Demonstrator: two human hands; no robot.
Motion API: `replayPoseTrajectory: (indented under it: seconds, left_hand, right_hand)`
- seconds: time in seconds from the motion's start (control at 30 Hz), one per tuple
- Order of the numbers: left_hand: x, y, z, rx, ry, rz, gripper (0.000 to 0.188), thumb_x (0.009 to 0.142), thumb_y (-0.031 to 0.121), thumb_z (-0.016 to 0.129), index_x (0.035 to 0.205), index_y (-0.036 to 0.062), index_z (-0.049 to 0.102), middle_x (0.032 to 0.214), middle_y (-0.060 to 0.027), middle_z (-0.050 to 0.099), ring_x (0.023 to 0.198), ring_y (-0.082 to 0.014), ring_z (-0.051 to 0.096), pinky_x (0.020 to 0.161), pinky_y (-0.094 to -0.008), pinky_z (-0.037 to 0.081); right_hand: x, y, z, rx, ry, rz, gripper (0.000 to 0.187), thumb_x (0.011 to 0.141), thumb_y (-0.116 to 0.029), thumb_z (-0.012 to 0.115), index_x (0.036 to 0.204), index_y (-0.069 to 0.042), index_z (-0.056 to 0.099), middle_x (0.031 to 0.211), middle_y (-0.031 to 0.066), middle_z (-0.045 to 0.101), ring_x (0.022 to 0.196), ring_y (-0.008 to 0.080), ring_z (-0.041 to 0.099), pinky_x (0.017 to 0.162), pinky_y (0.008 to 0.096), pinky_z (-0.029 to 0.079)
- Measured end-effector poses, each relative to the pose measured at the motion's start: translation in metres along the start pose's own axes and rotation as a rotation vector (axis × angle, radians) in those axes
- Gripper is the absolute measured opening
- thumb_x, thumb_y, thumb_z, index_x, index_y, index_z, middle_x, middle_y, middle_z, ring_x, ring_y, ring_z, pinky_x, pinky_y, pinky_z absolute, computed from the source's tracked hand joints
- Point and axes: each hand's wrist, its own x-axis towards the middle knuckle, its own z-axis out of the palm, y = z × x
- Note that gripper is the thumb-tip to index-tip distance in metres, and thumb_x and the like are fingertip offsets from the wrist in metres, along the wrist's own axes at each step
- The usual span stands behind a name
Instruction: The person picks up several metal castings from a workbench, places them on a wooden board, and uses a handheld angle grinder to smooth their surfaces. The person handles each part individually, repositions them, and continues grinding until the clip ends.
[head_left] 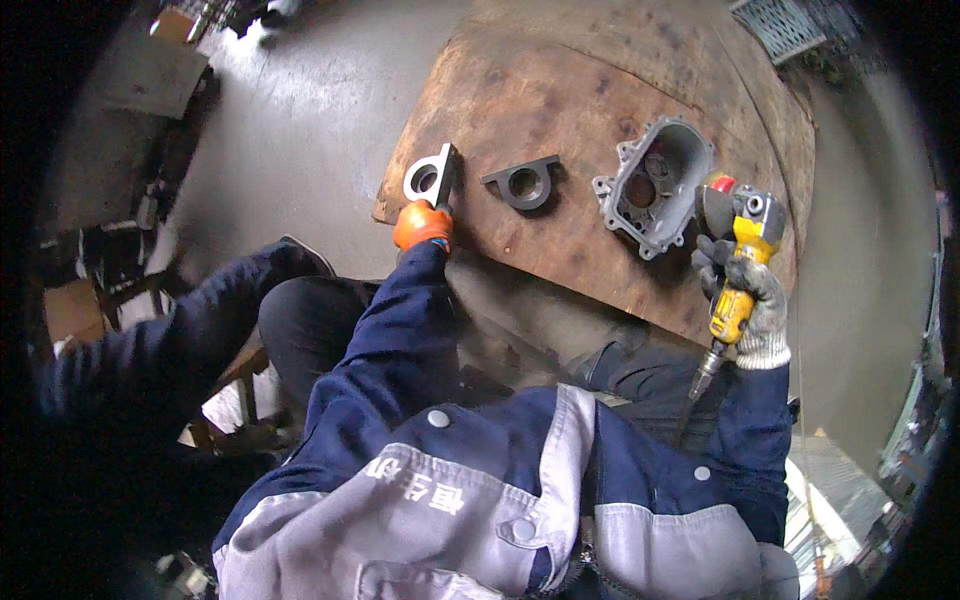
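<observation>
My left hand (pixel 423 228), in an orange glove, is closed on the near end of a light grey metal bearing bracket (pixel 446 170) with a round hole, at the left edge of the wooden board. In my right hand (pixel 752 300), wearing a grey-and-white knit glove, is a yellow angle grinder (pixel 734 310) with an air fitting at its lower end. The grinder's head and disc are beside the right rim of a grey cast metal housing (pixel 613 207). A darker bracket (pixel 527 185) of similar shape lies on the board between the two.
The worn wooden board (pixel 560 100) carries these parts over a grey concrete floor (pixel 310 110). A light plastic crate (pixel 780 28) stands beyond its far right corner. At the left, a dark-sleeved arm or leg (pixel 190 320) and a cardboard box (pixel 75 310) show.
</observation>
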Motion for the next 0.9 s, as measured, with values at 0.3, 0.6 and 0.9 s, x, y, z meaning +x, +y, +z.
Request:
replayPoseTrajectory:
  seconds: [0.3, 0.6, 0.9]
  left_hand:
    - [-0.050, 0.047, -0.103, -0.847, -0.597, 0.622, 0.030, 0.087, 0.016, 0.066, 0.109, -0.0038, 0.067, 0.087, -0.0093, 0.071, 0.077, -0.0154, 0.065, 0.071, -0.0290, 0.051]
    - [-0.047, 0.221, -0.073, 0.238, -0.744, 1.256, 0.032, 0.086, 0.019, 0.059, 0.114, 0.0062, 0.067, 0.107, -0.0165, 0.068, 0.097, -0.0351, 0.065, 0.085, -0.0414, 0.051]
    - [-0.005, 0.236, -0.048, 0.383, -0.584, 1.167, 0.034, 0.085, 0.029, 0.058, 0.107, 0.0073, 0.072, 0.107, -0.0148, 0.071, 0.101, -0.0327, 0.066, 0.088, -0.0405, 0.051]
  right_hand:
    - [-0.002, 0.010, -0.021, 0.190, -0.057, -0.132, 0.055, 0.082, -0.012, 0.066, 0.129, 0.010, 0.046, 0.121, 0.0237, 0.060, 0.108, 0.0309, 0.064, 0.093, 0.0370, 0.054]
    - [-0.005, 0.012, -0.028, 0.232, 0.011, -0.210, 0.047, 0.081, -0.015, 0.070, 0.119, 0.007, 0.055, 0.106, 0.0186, 0.068, 0.088, 0.0245, 0.070, 0.079, 0.0310, 0.059]
    - [0.011, 0.023, -0.055, 0.124, 0.100, -0.169, 0.052, 0.081, -0.009, 0.064, 0.127, 0.012, 0.049, 0.127, 0.0271, 0.057, 0.108, 0.0333, 0.064, 0.095, 0.0386, 0.055]
